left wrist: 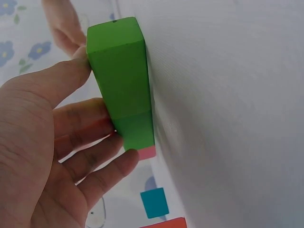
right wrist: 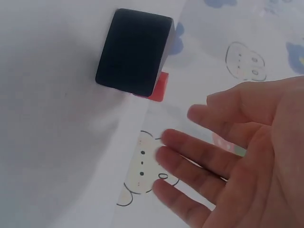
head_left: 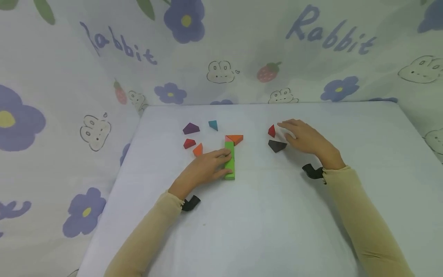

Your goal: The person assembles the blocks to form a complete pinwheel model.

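Two green blocks (head_left: 229, 165) lie end to end in a line on the white table. My left hand (head_left: 206, 167) rests against them, its thumb and fingertips touching their upper side, as the left wrist view also shows. At the far end of the green blocks sit a small pink block (head_left: 228, 139) and an orange block (head_left: 237, 139). To the right, my right hand (head_left: 304, 137) hovers with loosely spread fingers and holds nothing. Its fingertips are nearest to a small red block (head_left: 272, 131). A black block (head_left: 277, 146) lies just below that red one.
Left of the green blocks lie a purple block (head_left: 191, 128), a teal block (head_left: 213, 125), another red block (head_left: 189, 144) and an orange block (head_left: 198, 150) partly behind the left hand. Patterned cloth (head_left: 242, 50) rises behind the table and on its left side.
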Available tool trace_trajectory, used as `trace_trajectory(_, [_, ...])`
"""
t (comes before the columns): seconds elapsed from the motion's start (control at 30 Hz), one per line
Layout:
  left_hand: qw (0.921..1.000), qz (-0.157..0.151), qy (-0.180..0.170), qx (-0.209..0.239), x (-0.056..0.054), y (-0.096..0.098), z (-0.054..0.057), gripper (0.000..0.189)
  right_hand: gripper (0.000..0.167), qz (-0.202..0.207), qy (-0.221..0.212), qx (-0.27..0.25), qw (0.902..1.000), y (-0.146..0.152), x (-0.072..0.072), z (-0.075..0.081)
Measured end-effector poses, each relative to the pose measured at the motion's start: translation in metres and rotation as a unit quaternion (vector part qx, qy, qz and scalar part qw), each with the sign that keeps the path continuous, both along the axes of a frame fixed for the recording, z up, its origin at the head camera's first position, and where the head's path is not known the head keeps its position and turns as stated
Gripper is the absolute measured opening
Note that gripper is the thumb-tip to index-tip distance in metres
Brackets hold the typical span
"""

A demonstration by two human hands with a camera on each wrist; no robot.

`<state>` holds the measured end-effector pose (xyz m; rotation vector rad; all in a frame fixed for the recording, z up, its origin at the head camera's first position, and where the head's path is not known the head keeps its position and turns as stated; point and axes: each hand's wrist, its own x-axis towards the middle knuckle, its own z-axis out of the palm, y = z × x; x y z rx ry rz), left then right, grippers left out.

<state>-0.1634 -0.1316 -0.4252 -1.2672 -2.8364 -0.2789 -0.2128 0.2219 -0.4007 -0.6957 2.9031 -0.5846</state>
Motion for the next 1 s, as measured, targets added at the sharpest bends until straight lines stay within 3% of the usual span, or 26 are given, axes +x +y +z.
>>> trace_trajectory(0.17, [1.0, 0.003, 0.003, 0.006, 0.0, -0.002, 0.001, 0.056, 0.048, 0.006, -0.035, 0.003, 0.9994, -0.009, -0.005, -0.005])
trace_trajectory(0.33, [1.0, 0.003, 0.002, 0.007, -0.001, -0.001, 0.0, 0.056, 0.046, 0.023, -0.055, -0.028, 0.9978, -0.018, -0.008, -0.014])
trace_trajectory(0.47, [0.9999, 0.007, -0.01, 0.002, -0.001, 0.0, 0.002, 0.057, 0.045, 0.034, -0.045, -0.033, 0.9979, -0.018, -0.009, -0.017])
trace_trajectory(0.67, [0.9998, 0.01, -0.016, 0.002, 0.0, 0.001, 0.003, 0.057, 0.051, 0.009, -0.019, -0.006, 0.9998, -0.023, -0.005, -0.016])
trace_trajectory(0.87, [0.9998, 0.012, -0.014, 0.007, 0.001, 0.001, 0.002, 0.056, 0.045, 0.038, -0.016, -0.006, 0.9991, -0.031, -0.005, -0.018])
trace_trajectory(1.0, [0.9998, 0.01, -0.011, 0.01, 0.0, 0.001, 0.0, 0.056, 0.042, 0.034, -0.019, -0.021, 0.999, -0.029, -0.007, -0.02])
